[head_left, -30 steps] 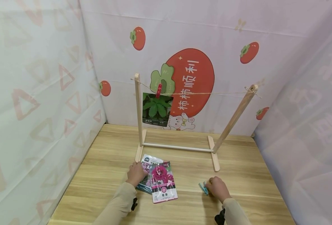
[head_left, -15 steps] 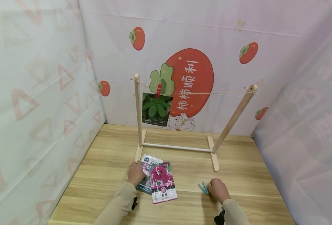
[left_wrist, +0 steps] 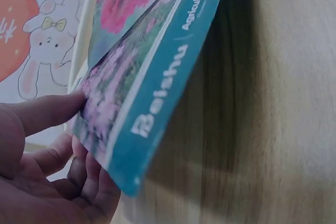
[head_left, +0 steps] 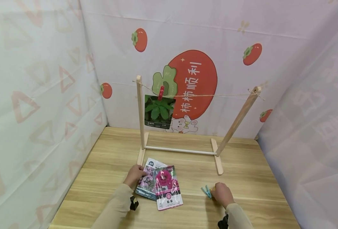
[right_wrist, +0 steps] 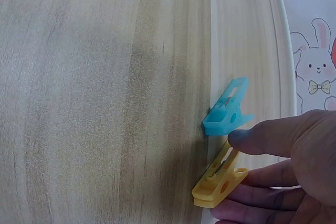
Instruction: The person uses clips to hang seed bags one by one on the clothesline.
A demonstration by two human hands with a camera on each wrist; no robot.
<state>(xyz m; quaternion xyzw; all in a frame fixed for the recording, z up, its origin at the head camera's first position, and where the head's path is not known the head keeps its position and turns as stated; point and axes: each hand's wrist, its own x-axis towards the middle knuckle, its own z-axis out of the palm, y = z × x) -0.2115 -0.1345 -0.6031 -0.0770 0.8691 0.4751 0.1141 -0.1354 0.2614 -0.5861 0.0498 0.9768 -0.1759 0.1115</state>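
My left hand (head_left: 134,175) pinches the left edge of a seed packet (head_left: 146,183) with purple-pink flowers and a teal strip. In the left wrist view, the thumb lies on the packet's front and the fingers are behind it, with that edge tilted up off the table. A second seed packet (head_left: 169,188), with a magenta flower, overlaps its right side. My right hand (head_left: 223,194) holds a yellow clothespin (right_wrist: 216,182) between thumb and fingers, low over the table. Right beside that clothespin is a light blue clothespin (right_wrist: 226,113).
Behind the packets stands a wooden rack with a left post (head_left: 141,114), a right post (head_left: 239,121) and a string (head_left: 203,95) tied between them. A green-leaf seed packet (head_left: 158,111) hangs there from a red clothespin (head_left: 161,92). Printed cloth walls enclose the table (head_left: 106,178).
My left hand has shifted slightly left and toward me, and both seed packets have moved and turned with it. The right hand has drawn slightly right, away from the blue clothespin.
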